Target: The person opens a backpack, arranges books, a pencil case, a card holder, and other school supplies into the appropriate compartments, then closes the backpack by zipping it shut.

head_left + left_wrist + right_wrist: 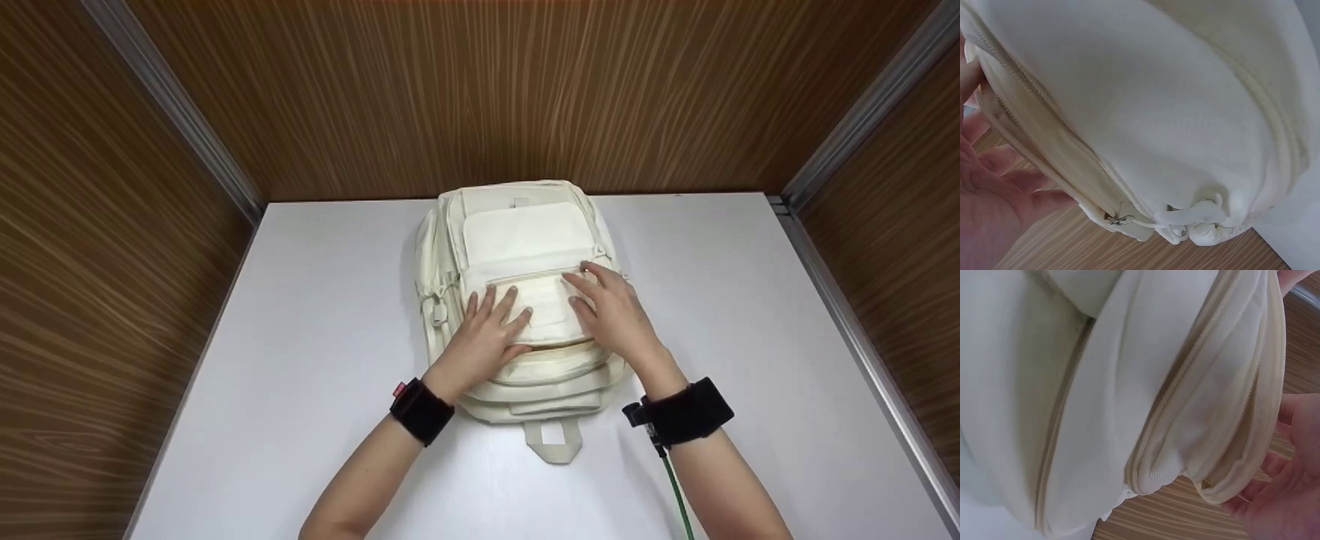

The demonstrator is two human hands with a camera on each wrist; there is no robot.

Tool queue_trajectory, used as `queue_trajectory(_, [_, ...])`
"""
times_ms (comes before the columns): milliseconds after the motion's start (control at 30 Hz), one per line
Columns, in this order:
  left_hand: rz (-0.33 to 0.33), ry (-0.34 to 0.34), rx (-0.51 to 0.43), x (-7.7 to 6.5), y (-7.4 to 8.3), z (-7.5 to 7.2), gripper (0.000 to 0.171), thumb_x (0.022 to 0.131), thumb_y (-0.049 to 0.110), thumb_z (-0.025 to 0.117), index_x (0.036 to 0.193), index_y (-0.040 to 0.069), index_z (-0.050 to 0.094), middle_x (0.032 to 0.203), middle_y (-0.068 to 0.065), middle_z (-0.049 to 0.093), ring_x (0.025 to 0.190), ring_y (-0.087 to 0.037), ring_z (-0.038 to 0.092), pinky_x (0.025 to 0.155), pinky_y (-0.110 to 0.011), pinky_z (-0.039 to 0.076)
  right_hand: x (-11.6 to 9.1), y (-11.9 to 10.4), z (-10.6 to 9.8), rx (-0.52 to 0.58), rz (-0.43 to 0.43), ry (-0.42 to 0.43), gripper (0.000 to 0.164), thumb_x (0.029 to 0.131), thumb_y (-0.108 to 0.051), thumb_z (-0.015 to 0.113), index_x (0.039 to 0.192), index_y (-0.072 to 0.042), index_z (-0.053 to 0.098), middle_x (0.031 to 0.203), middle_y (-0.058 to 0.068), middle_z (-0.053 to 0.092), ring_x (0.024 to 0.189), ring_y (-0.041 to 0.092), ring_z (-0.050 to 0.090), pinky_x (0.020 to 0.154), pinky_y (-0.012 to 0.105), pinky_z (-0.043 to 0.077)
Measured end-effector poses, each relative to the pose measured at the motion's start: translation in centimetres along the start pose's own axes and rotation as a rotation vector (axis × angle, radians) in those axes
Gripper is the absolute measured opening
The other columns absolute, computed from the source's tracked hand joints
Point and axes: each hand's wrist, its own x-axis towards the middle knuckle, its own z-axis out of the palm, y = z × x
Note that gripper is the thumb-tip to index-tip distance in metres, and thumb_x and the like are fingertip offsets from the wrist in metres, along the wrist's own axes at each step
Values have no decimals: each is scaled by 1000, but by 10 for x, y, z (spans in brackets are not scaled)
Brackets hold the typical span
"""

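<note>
A cream backpack lies front side up, its top handle toward the person. My left hand rests with spread fingers on the left part of the front pocket. On the pocket's right side, my right hand touches the fabric with slightly bent fingertips near the upper corner. The left wrist view shows an unzipped opening with zipper teeth and a metal zipper pull at its end. In the right wrist view, the pocket's parted edge lies beside the right palm.
The backpack lies on a white table. Wood-grain panels enclose it at the back and both sides, with metal rails at the corners. Each wrist wears a black band; a green cable runs from the right one.
</note>
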Motion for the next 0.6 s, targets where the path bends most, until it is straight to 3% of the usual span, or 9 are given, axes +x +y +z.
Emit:
queue_trajectory(167, [8,12,-1,1,-3,5,55,97,47,54,144,19,51,155,-20,30,137,-50,28,109,-61,22,4,-9,9,-121,-64,-79,42,100,-27,59,141,-21,55,150,16,39,135,53,28,105,66,24])
queue_trajectory(300, [19,29,16,3,-9,8,53,98,47,53,143,19,52,154,-19,32,138,-49,28,109,-61,22,6,-16,13,-173,-44,-165,46,101,-38,53,147,-29,48,157,12,30,138,57,18,103,71,22])
queue_trajectory(400, [26,43,19,5,-15,10,53,98,46,54,143,20,52,154,-17,32,139,-47,27,110,-59,21,9,-18,16,-214,-29,-180,48,102,-41,50,148,-31,44,158,12,27,137,58,18,102,71,24])
queue_trajectory(500, [18,51,-74,7,-24,10,55,95,49,56,142,19,53,155,-14,32,142,-43,23,113,-56,17,14,-18,19,-242,-27,-174,48,102,-42,49,148,-31,44,158,13,27,135,59,21,101,70,28])
queue_trajectory(600, [-10,91,-282,8,-33,8,55,92,49,61,134,14,61,154,-11,36,144,-37,23,116,-51,14,18,-18,19,-252,-24,-183,49,102,-44,48,149,-30,43,158,15,27,134,60,22,100,69,30])
